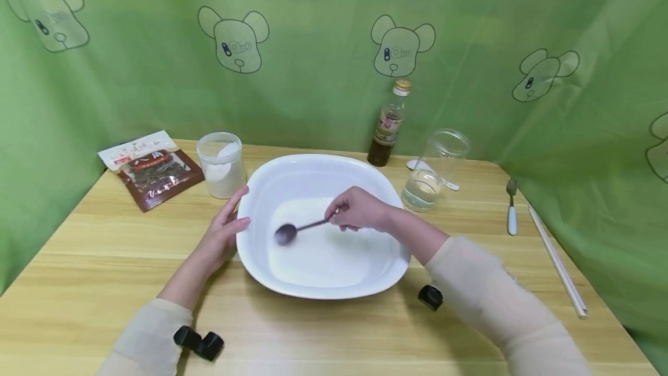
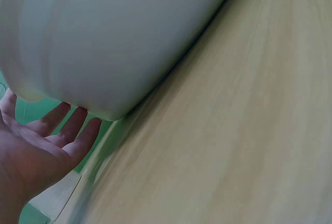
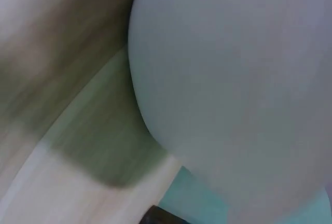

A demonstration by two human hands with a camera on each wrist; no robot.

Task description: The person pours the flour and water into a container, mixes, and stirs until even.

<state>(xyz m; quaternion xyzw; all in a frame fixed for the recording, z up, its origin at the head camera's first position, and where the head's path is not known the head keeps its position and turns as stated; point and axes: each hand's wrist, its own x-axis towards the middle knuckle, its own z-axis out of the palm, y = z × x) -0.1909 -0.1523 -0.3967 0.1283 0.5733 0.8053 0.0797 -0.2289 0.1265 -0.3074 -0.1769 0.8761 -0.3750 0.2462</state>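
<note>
A large white basin [image 1: 323, 292] stands on the table, with a thin layer of what looks like white powder or liquid over its bottom. My right hand [image 1: 360, 209] reaches over the basin and pinches the handle of a dark spoon [image 1: 286, 234], whose bowl is low inside at the left. At the basin's left side, my left hand [image 1: 225, 233] rests its fingertips against the rim and outer wall. In the left wrist view those fingers [image 2: 72, 130] are spread and fairly straight against the wall. The right wrist view shows the basin's outer side [image 3: 233, 79]; the right hand is hidden there.
Behind the left hand stand a jar of white powder [image 1: 221, 170] and a brown food packet [image 1: 156, 170]. Back right are a dark sauce bottle [image 1: 387, 126], a glass with clear liquid [image 1: 423, 190] and a white spoon [image 1: 451, 185]. Farther right lie a fork [image 1: 512, 219] and white chopsticks [image 1: 558, 266].
</note>
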